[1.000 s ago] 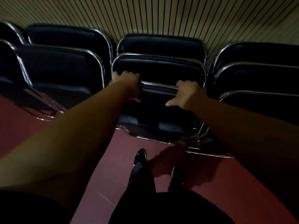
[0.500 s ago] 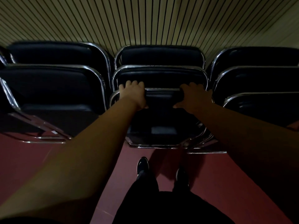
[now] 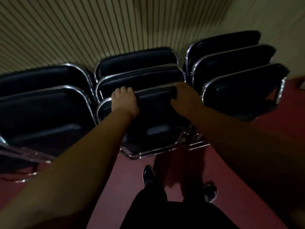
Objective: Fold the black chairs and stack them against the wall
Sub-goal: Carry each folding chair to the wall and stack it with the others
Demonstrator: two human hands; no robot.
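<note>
1. Head view: left hand (image 3: 124, 103) and right hand (image 3: 184, 98) grip the folded black chair's (image 3: 155, 119) top edge, fingers curled over it. The chair leans on the middle stack (image 3: 140, 80) by the slatted wall (image 3: 99, 30).
2. The left stack (image 3: 44, 109) and right stack (image 3: 239, 90) crowd both sides on the red floor (image 3: 128, 176).

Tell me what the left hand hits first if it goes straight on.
Probably the second chair of the middle stack, right behind the front chair the left hand grips; the gap is unclear.
</note>
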